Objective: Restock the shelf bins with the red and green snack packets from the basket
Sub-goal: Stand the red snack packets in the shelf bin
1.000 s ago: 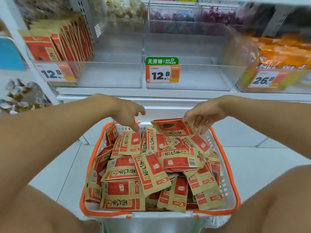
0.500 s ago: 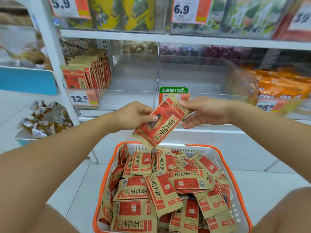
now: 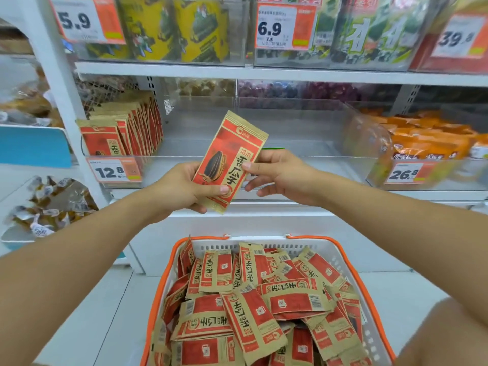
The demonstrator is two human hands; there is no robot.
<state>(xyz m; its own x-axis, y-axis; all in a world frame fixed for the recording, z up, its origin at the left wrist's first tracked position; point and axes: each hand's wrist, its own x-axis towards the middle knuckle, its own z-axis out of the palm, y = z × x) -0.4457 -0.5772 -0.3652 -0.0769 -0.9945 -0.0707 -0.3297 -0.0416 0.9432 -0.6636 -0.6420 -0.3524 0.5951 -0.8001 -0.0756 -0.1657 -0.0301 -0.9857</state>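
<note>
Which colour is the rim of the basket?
Orange, around a white body; the head view shows the basket rim best.

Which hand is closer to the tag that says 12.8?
The left hand. It grips the bottom of the raised packet, just right of and below the 12.8 tag. The right hand pinches the packet's far edge, farther away.

Price tags and packet print on the snack shelves

The top shelf's tags read 5.9 point(image 3: 85, 19), 6.9 over a small 7.5 point(image 3: 284, 26), and 39.8 point(image 3: 458, 38); the tags on the bins below read 12.8 point(image 3: 113, 171) and 26.8 point(image 3: 404, 173). The held red packet point(image 3: 229, 161) bears 洽洽 香瓜子.
</note>
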